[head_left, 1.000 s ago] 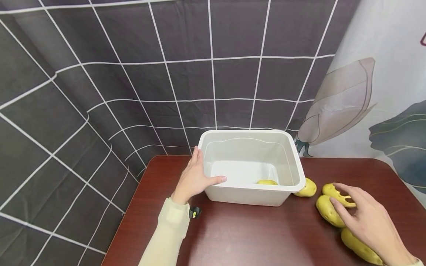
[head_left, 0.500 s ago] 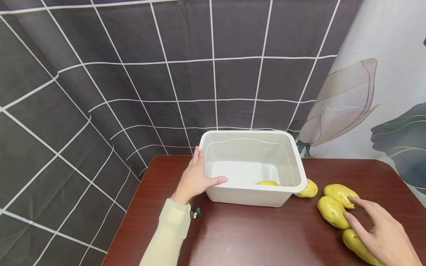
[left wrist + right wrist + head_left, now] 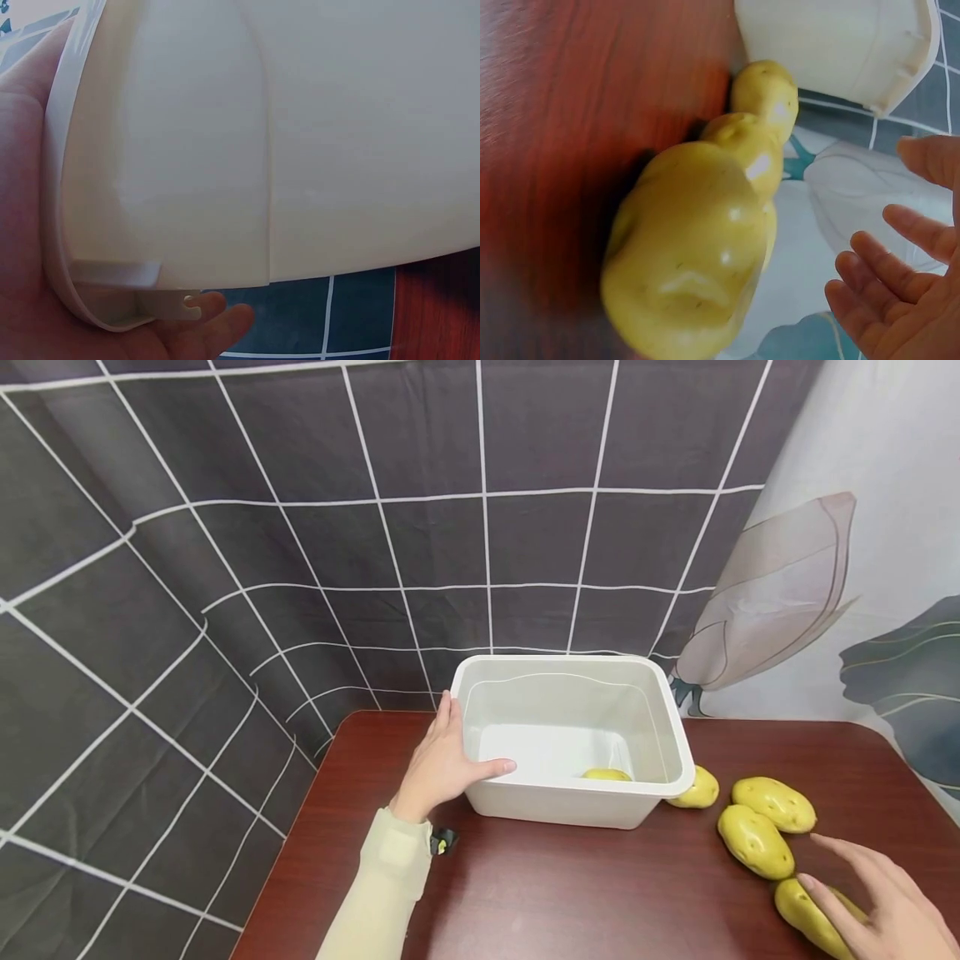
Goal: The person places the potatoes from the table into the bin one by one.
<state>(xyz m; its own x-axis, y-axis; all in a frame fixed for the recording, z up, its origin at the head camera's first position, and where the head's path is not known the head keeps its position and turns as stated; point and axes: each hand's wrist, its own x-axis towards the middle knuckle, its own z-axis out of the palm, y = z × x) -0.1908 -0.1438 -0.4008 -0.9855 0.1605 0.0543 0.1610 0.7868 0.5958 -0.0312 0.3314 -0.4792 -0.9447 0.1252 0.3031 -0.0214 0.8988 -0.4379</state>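
Observation:
A white plastic bin (image 3: 570, 806) stands at the back of the table with a yellow potato (image 3: 606, 774) inside it. My left hand (image 3: 442, 764) grips its front left corner, thumb across the front rim and fingers along the left side; in the left wrist view the fingertips (image 3: 238, 319) bend below the corner. At the right lie a back potato (image 3: 774, 804), a middle potato (image 3: 755, 842) and a front potato (image 3: 806, 914), bunched together. Over the front one hovers my right hand (image 3: 888, 893), fingers apart and holding nothing; the right wrist view shows a gap between hand and potatoes.
Partly hidden by the bin's right end is another potato (image 3: 697, 789). The brown wooden table (image 3: 585, 893) ends at a dark grid-patterned cloth (image 3: 427, 543) at the back and left. A pale floral curtain (image 3: 795, 677) hangs at the back right.
My right hand has drawn back toward the lower right, uncovering the back and middle potatoes. The left hand and the bin have stayed in place.

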